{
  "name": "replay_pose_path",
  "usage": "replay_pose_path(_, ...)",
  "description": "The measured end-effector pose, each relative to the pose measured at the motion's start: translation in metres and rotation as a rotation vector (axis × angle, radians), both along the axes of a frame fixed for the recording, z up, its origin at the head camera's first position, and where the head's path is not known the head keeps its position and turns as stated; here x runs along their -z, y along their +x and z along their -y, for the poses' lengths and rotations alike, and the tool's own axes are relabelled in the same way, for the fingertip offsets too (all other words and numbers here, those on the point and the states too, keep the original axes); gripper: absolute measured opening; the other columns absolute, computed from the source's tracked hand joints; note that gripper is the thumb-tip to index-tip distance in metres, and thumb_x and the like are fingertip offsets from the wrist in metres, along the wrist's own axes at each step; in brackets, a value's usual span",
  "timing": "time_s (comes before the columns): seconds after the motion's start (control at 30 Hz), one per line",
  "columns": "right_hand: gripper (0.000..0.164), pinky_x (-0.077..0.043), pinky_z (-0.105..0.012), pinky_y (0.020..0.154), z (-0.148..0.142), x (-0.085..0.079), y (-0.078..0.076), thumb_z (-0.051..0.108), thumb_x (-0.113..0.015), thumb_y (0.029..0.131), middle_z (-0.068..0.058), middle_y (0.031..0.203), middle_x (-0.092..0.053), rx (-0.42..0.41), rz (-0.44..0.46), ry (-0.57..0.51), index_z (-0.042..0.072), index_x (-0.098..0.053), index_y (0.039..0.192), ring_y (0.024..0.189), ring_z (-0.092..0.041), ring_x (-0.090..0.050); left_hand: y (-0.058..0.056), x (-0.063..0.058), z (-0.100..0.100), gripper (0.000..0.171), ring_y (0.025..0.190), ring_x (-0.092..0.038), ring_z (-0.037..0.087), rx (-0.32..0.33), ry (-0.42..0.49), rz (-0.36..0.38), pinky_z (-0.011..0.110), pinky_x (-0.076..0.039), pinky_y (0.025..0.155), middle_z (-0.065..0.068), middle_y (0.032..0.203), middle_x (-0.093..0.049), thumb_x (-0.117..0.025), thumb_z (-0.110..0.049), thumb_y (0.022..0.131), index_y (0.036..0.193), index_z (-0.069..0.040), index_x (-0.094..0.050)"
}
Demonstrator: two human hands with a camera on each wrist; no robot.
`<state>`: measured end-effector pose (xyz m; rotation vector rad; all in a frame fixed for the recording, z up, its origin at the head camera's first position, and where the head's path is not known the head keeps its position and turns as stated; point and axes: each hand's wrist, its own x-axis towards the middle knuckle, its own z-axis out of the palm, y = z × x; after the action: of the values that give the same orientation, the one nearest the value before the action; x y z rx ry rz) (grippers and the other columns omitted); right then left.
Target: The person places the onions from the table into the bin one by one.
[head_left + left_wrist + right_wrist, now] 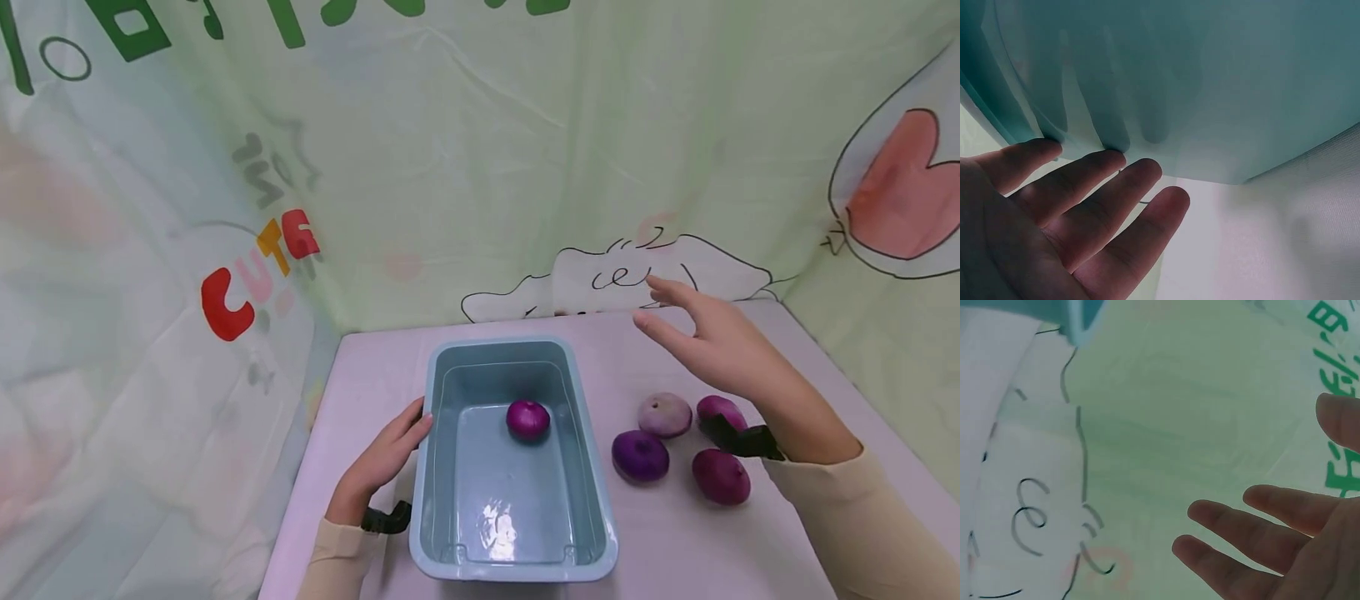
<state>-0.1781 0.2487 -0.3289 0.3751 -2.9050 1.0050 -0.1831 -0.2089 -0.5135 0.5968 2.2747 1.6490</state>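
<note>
A light blue plastic bin (517,546) stands on the table, with one red onion (528,420) lying on its floor toward the far end. My left hand (384,454) is at the bin's left side, its extended fingertips (1169,203) against the outer wall in the left wrist view. Right of the bin lie a pale purple-white onion (665,415), a dark purple one (640,456), a magenta one (721,477) and another magenta one (720,412) partly hidden behind the wrist strap. Raised above them, my right hand (716,342) has its fingers spread and holds nothing.
The table (667,550) has a pale lilac cover. Printed fabric curtains (480,183) enclose it at the back and both sides. Black straps (742,437) sit on both wrists.
</note>
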Motion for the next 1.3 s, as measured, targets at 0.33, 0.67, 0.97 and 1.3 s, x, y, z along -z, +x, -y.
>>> replay_pose_path(0.33, 0.078, -0.032, -0.078, 0.099, -0.044, 0.042, 0.000, 0.052, -0.051, 0.107, -0.031, 0.152, -0.043, 0.092, 0.040, 0.055, 0.001, -0.028, 0.162, 0.135, -0.060, -0.037, 0.002, -0.001, 0.001, 0.055, 0.140, -0.045, 0.042, 0.002, 0.034, -0.008, 0.062, -0.041, 0.107, 0.015, 0.163, -0.036, -0.042, -0.032, 0.114, 0.166, -0.022, -0.026)
replay_pose_path(0.67, 0.083, -0.035, -0.080, 0.094, -0.092, 0.099, 0.006, 0.054, -0.045, 0.109, -0.041, 0.149, -0.038, 0.162, 0.158, 0.094, -0.008, -0.023, 0.159, 0.131, -0.064, -0.037, 0.003, -0.002, -0.001, 0.056, 0.141, -0.044, 0.038, 0.008, 0.035, -0.013, 0.063, -0.041, 0.107, 0.015, 0.164, -0.034, -0.042, -0.031, 0.114, 0.166, -0.021, -0.025)
replay_pose_path(0.97, 0.085, -0.039, -0.080, 0.089, -0.116, 0.140, 0.031, 0.056, -0.044, 0.108, -0.045, 0.145, -0.039, 0.209, 0.224, 0.114, -0.013, -0.027, 0.155, 0.126, -0.068, -0.037, 0.000, -0.003, 0.000, 0.057, 0.141, -0.046, 0.032, 0.000, 0.024, -0.020, 0.062, -0.042, 0.107, 0.009, 0.164, -0.036, -0.043, -0.035, 0.114, 0.166, -0.023, -0.025)
replay_pose_path(1.3, 0.084, -0.043, -0.077, 0.084, -0.099, 0.161, 0.073, 0.056, -0.043, 0.108, -0.044, 0.145, -0.040, 0.244, 0.264, 0.105, -0.011, -0.029, 0.155, 0.122, -0.068, -0.041, 0.000, -0.001, 0.001, 0.056, 0.141, -0.045, 0.037, 0.009, 0.024, -0.013, 0.064, -0.041, 0.107, 0.012, 0.164, -0.036, -0.043, -0.033, 0.114, 0.166, -0.023, -0.026)
